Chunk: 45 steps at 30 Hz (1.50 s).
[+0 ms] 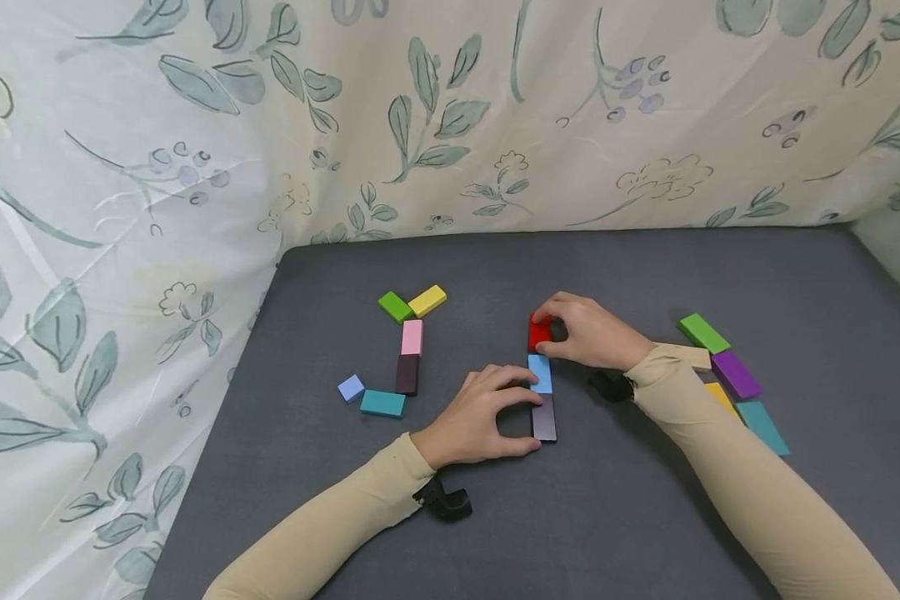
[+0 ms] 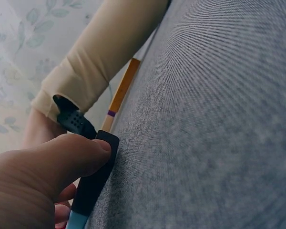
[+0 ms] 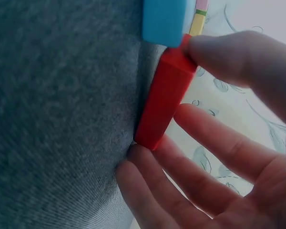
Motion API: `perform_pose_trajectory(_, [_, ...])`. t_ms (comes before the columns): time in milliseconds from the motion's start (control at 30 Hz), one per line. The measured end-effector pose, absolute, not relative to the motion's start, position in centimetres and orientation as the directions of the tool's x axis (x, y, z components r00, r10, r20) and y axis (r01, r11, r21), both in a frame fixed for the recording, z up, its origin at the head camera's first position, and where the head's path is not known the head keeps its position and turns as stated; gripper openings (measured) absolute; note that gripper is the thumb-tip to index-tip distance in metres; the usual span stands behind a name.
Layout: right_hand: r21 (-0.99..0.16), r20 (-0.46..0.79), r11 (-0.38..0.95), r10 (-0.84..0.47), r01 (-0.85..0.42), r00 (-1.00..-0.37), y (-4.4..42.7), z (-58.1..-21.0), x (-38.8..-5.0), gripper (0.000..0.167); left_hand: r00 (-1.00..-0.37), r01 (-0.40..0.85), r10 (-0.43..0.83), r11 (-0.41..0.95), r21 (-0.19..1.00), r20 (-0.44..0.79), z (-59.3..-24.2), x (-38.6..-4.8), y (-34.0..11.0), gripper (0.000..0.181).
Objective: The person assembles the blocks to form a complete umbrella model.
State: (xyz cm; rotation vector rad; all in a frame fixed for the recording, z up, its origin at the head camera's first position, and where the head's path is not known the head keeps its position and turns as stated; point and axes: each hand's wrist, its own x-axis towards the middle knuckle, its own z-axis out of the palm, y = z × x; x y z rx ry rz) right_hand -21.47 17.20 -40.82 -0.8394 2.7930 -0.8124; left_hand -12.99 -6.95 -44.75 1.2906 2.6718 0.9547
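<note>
A short column of blocks stands mid-table in the head view: a red block (image 1: 537, 335) at the far end, a light blue block (image 1: 542, 374) in the middle, a grey-purple block (image 1: 544, 422) nearest me. My right hand (image 1: 598, 332) pinches the red block between thumb and fingers; its end lies close to the blue block (image 3: 164, 21) in the right wrist view. With my left hand (image 1: 480, 418) I hold the grey-purple block, thumb at its near end, fingertips along its left side and by the blue block. That block looks nearly black (image 2: 94, 183) in the left wrist view.
Left of the hands lies an arrangement of green (image 1: 395, 306), yellow (image 1: 427, 300), pink (image 1: 412, 337), dark maroon (image 1: 407, 374), teal (image 1: 382, 404) and small blue (image 1: 351, 388) blocks. Beside the right forearm are green (image 1: 704, 332), purple (image 1: 735, 375), teal (image 1: 762, 427), beige (image 1: 690, 357) and partly hidden orange-yellow (image 1: 720, 397) blocks.
</note>
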Motion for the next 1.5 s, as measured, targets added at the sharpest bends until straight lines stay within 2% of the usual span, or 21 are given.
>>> perform_pose_trajectory(367, [-0.53,0.066,0.686,-0.552,-0.498,-0.831,17.18,-41.22,-21.54,0.03,-0.655,0.707,0.718,0.473,0.525,0.235,-44.41,-13.05,-7.05,0.045])
perform_pose_trajectory(1500, [-0.563,0.045,0.669,-0.562,-0.485,-0.826,16.95,-40.98,-21.98,0.031,-0.657,0.696,0.726,0.478,0.537,0.205,-43.85,-13.53,-7.43,0.045])
